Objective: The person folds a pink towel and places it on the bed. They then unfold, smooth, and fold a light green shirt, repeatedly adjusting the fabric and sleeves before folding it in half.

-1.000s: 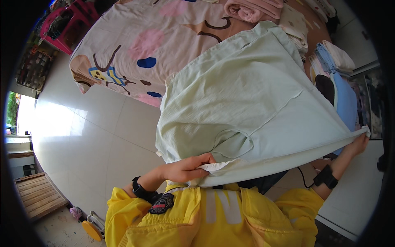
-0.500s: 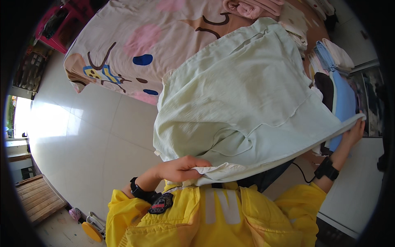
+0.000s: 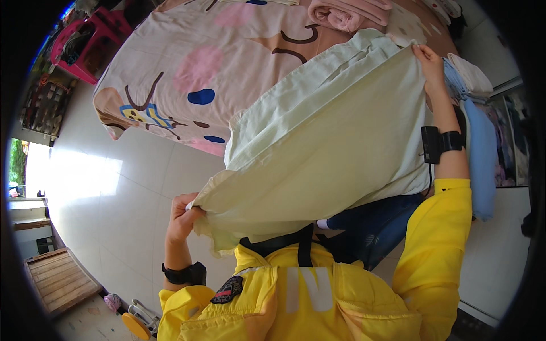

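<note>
A large pale green cloth (image 3: 330,153), perhaps a garment or sheet, is stretched slantwise between my hands. At its lower left corner, my left hand (image 3: 183,216) is closed on the edge. Farther off to the right, my right hand (image 3: 429,63) pinches the edge near the bed's corner. One side of the cloth is lifted and folded over toward the far side, and its far part lies on the patterned bed sheet (image 3: 199,62). Black straps with small boxes circle both my wrists.
A rolled pink blanket (image 3: 348,14) lies at the bed's far side. Folded blue and white cloths (image 3: 469,74) are stacked at the right, with a blue cloth (image 3: 479,159) hanging below. Pink chairs (image 3: 85,51) stand far left; a wooden box (image 3: 62,281) sits lower left on the tiled floor.
My right hand has carried its edge of the cloth forward and to the left, folding it over. My left hand has moved left and slightly up, pulling its corner outward.
</note>
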A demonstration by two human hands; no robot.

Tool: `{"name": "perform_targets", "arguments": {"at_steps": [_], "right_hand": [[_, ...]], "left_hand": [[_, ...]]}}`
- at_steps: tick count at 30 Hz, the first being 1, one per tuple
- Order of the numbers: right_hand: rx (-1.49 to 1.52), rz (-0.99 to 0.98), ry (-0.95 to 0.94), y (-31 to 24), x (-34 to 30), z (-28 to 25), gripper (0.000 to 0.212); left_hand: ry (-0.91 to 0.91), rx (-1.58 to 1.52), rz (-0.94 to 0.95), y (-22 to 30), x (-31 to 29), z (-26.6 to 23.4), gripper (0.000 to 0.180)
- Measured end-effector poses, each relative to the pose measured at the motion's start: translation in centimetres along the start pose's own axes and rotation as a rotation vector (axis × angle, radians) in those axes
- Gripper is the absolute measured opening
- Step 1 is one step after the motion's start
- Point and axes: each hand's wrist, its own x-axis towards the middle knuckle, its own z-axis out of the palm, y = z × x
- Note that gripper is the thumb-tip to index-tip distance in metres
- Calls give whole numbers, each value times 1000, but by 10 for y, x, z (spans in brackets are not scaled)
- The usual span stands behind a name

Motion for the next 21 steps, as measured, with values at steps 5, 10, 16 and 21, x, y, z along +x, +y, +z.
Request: {"name": "perform_targets", "arguments": {"at_steps": [5, 10, 16, 21], "right_hand": [[-161, 64, -208, 41, 22, 44, 22], [-199, 52, -223, 72, 22, 55, 19], [-367, -143, -210, 80, 24, 64, 13], [-777, -581, -188, 55, 5, 69, 32]], "left_hand": [[171, 86, -168, -11, 17, -2, 24], [188, 144, -232, -27, 29, -3, 26], [222, 328, -324, -37, 42, 1, 24], [311, 756, 84, -30, 44, 26, 38]]}}
